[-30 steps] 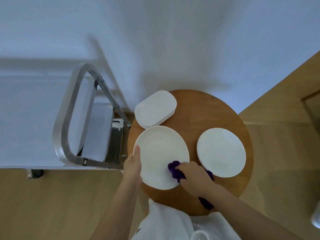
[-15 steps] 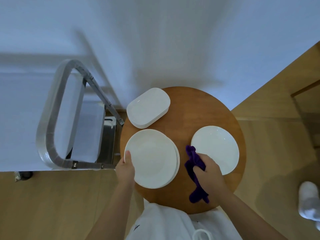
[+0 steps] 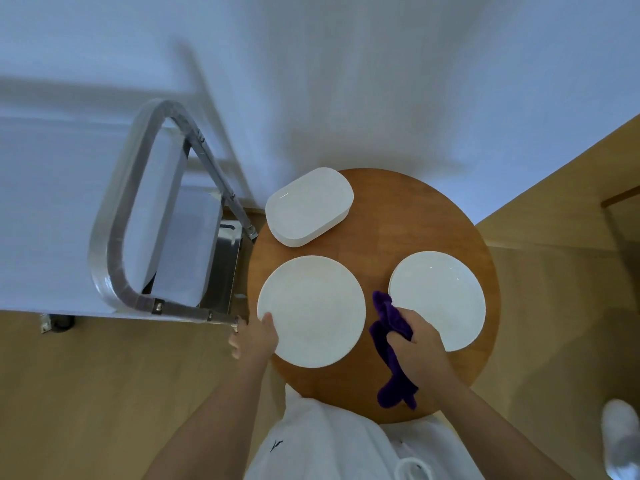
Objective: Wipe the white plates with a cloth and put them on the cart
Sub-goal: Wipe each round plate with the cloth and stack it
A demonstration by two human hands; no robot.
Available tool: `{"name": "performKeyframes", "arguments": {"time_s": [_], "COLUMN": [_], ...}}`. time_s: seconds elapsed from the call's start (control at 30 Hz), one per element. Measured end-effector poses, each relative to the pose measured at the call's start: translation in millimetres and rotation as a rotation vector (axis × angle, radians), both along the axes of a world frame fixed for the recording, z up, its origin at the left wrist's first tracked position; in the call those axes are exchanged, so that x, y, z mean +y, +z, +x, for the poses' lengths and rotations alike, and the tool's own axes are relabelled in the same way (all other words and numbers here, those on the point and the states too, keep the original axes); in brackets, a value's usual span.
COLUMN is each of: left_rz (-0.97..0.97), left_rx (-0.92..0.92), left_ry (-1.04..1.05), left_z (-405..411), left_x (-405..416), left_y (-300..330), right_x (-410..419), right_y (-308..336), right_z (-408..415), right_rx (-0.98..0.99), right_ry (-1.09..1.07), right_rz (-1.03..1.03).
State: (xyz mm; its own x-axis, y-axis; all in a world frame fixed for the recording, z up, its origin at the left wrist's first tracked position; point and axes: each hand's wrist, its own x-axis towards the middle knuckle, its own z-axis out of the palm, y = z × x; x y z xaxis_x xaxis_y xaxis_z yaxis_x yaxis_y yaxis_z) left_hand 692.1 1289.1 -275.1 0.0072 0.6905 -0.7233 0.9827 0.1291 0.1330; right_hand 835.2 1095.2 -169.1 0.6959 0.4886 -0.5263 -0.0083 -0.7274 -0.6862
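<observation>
A round white plate (image 3: pixel 311 310) lies on the left side of the round wooden table (image 3: pixel 408 216). My left hand (image 3: pixel 254 337) grips its near left rim, thumb on top. A second round white plate (image 3: pixel 440 292) lies at the right. My right hand (image 3: pixel 415 341) holds a purple cloth (image 3: pixel 389 327) between the two plates, over the right plate's near edge, with the cloth's end hanging toward me. A stack of white rounded-rectangle plates (image 3: pixel 308 206) sits at the table's far left. The metal cart (image 3: pixel 159 220) stands left of the table.
The cart's steel handle frame (image 3: pixel 114 265) reaches close to the table's left edge. A white wall is behind the table and a wooden floor (image 3: pixel 104 393) below. A white shoe (image 3: pixel 620 441) shows at the lower right.
My right hand has taken the cloth off the left plate and moved right, to the gap beside the right plate. My left hand stays on the left plate's rim.
</observation>
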Motion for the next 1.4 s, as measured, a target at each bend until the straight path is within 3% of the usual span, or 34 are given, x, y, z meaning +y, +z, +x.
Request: {"name": "performKeyframes", "arguments": {"time_s": [0.13,0.23,0.4,0.5,0.63,0.8,1.13,1.27,1.4], "left_rz": [0.163,0.375,0.172,0.065,-0.035,-0.044,-0.026,-0.033,-0.045], "left_rx": [-0.045,-0.240,-0.531,-0.500,-0.321,-0.139,0.000,-0.036,-0.279], "left_ry": [-0.013,-0.220,-0.452,-0.526,-0.607,-0.611,-0.757,-0.723,-0.514], "left_z": [12.6,38.6,104.8,136.0,167.5,186.1,204.6,207.1,197.0], "left_x": [-11.6,-29.6,-78.8,-100.0,-115.5,-123.3,-119.3,-114.7,-116.1], "left_y": [8.1,20.2,31.8,30.9,18.1,-4.3,-17.8,-16.5,-17.1], "right_x": [-7.7,-14.5,-30.8,-41.8,-57.1,-75.2,-86.8,-87.4,-87.5], "right_y": [-0.7,-2.7,-5.1,-7.4,-11.5,-15.4,-27.9,-31.9,-35.7], "right_z": [9.0,17.7,36.2,49.2,68.3,98.3,127.4,129.2,128.5], "right_rx": [0.014,0.000,-0.002,-0.007,0.000,-0.005,0.024,0.055,0.093], "right_ry": [-0.047,-0.107,-0.186,-0.212,-0.247,-0.303,-0.330,-0.315,-0.327], "right_rz": [0.002,0.000,0.008,0.009,-0.011,0.006,0.024,0.026,0.033]}}
